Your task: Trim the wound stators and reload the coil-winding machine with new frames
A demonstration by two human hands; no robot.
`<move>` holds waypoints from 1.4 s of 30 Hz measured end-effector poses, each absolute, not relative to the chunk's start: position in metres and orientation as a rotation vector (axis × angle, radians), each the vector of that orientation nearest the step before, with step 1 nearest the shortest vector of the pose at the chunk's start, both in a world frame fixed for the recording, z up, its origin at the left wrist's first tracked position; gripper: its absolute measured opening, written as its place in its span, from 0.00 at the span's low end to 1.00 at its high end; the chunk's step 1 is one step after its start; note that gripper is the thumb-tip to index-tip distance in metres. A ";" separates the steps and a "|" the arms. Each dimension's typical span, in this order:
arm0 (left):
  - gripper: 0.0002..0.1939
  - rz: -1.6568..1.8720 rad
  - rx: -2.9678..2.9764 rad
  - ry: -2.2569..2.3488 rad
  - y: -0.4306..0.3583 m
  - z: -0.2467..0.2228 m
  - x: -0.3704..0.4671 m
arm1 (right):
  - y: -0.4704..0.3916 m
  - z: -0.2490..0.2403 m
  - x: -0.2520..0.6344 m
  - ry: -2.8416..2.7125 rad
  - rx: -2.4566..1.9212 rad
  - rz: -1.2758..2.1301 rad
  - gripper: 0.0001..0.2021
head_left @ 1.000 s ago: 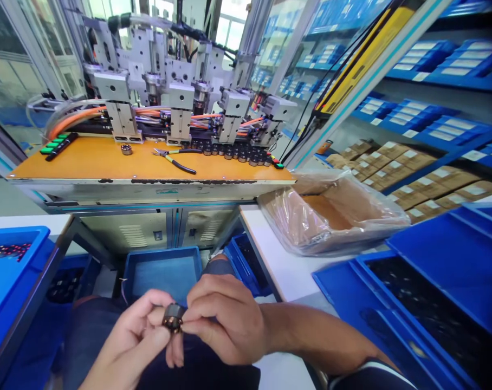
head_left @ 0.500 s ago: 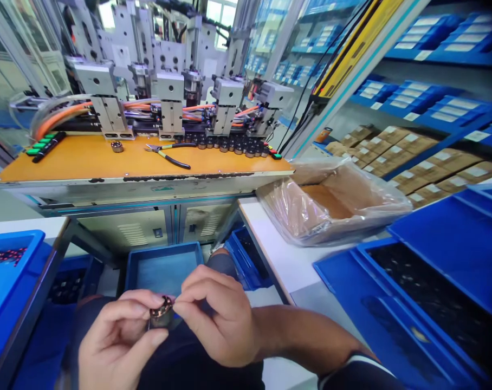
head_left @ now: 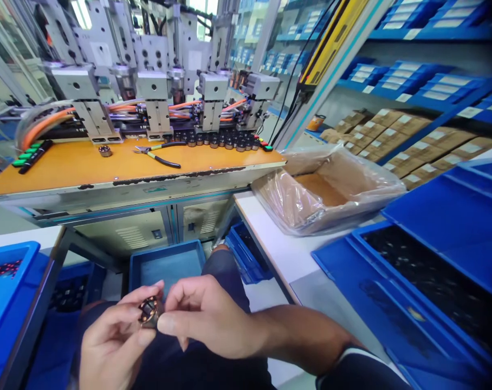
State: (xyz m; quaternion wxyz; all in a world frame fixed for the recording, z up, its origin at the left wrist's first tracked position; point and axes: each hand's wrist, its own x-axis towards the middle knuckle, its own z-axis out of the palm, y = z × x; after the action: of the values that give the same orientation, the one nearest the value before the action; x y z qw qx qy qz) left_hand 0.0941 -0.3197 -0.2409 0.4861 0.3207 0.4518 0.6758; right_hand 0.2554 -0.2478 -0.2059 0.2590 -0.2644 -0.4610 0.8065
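My left hand [head_left: 114,336] grips a small round metal part [head_left: 149,312] with copper-coloured spots around its rim, between thumb and fingers above my lap. The part's open face is tilted up and to the left. My right hand [head_left: 209,317] is at the part's right side, thumb tip against it and the fingers curled; whether it pinches something small is hidden. Pliers with black and yellow handles [head_left: 160,154] lie on the orange bench top [head_left: 67,173]. A similar round part [head_left: 105,151] stands to their left, and several more [head_left: 225,141] are lined up to their right.
A machine with metal blocks [head_left: 154,86] rises behind the bench. At the right are a plastic-lined carton [head_left: 331,189] and a blue bin of dark parts [head_left: 425,281]. Blue trays sit at the left [head_left: 10,292] and below the bench [head_left: 168,265].
The round part has tilted so its open face shows more. My right hand has turned, its thumb now against the part's side. The whole view has shifted slightly.
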 end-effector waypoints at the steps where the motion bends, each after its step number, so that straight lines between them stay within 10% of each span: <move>1: 0.13 1.639 0.786 1.079 -0.320 -0.241 0.094 | -0.247 -0.208 0.255 -1.235 -0.682 2.210 0.22; 7: 0.09 1.606 0.698 1.005 -0.311 -0.240 0.100 | -0.250 -0.226 0.246 -1.262 -0.444 2.114 0.17; 14: 0.11 1.673 0.674 1.557 -0.295 -0.244 0.097 | -0.226 -0.233 0.249 -1.743 -0.382 0.336 0.12; 20: 0.21 1.627 1.340 1.721 -0.324 -0.222 0.109 | -0.207 -0.235 0.264 -1.956 -0.187 -0.169 0.08; 42: 0.10 1.395 1.562 1.598 -0.323 -0.223 0.089 | -0.245 -0.220 0.255 -1.655 -0.443 1.006 0.04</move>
State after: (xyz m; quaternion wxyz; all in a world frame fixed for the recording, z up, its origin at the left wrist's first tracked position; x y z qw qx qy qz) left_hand 0.0894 -0.3234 -0.2232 0.2507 0.5741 0.5872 0.5126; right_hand 0.2552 -0.2453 -0.2199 0.5457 -0.1868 -0.6980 0.4244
